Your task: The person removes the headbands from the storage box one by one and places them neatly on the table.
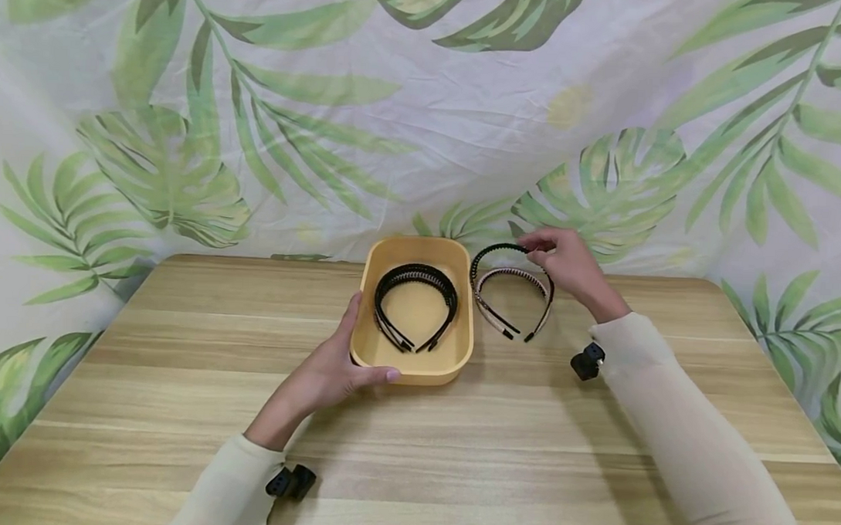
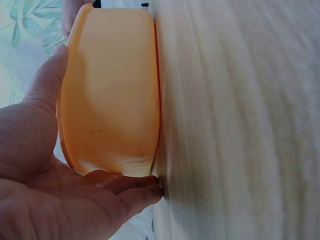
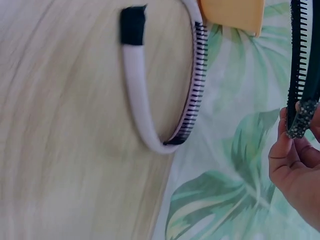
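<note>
Cream sleeve (image 1: 679, 426), black headband (image 1: 499, 246) pinched between right-hand fingers (image 3: 280, 152)

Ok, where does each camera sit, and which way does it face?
Head: on the head, facing forward and down at the tub and table; left hand and right hand show.
Left wrist: on that wrist, facing the tub's side; that hand shows.
Right wrist: on that wrist, facing the pale headband; that hand shows.
Head and left wrist share the tub.

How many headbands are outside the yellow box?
2: the black headband, pinched by the right hand, and the pale pink headband, on the table beside the yellow box. No others show outside it.
</note>
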Available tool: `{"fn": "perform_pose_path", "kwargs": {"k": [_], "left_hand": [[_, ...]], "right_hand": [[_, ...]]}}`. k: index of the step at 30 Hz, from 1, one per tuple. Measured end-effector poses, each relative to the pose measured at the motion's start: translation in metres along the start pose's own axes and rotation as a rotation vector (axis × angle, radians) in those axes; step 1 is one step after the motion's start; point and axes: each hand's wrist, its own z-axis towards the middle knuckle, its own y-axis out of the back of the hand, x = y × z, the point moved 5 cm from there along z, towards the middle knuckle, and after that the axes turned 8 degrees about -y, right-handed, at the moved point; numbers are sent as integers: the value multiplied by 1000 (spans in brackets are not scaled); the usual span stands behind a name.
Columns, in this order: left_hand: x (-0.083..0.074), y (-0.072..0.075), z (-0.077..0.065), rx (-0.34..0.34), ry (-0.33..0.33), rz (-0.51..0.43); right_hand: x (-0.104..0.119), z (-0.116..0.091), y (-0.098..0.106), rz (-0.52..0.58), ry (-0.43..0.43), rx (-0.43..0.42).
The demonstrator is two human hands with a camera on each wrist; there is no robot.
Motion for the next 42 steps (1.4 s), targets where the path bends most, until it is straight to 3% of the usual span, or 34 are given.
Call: {"fn": "perform_pose_path", "kwargs": {"k": [42], "left_hand": [[1,0,0,6,12,8]], "right_hand": [[-81,-13,34,-34,-150,-24]]}}
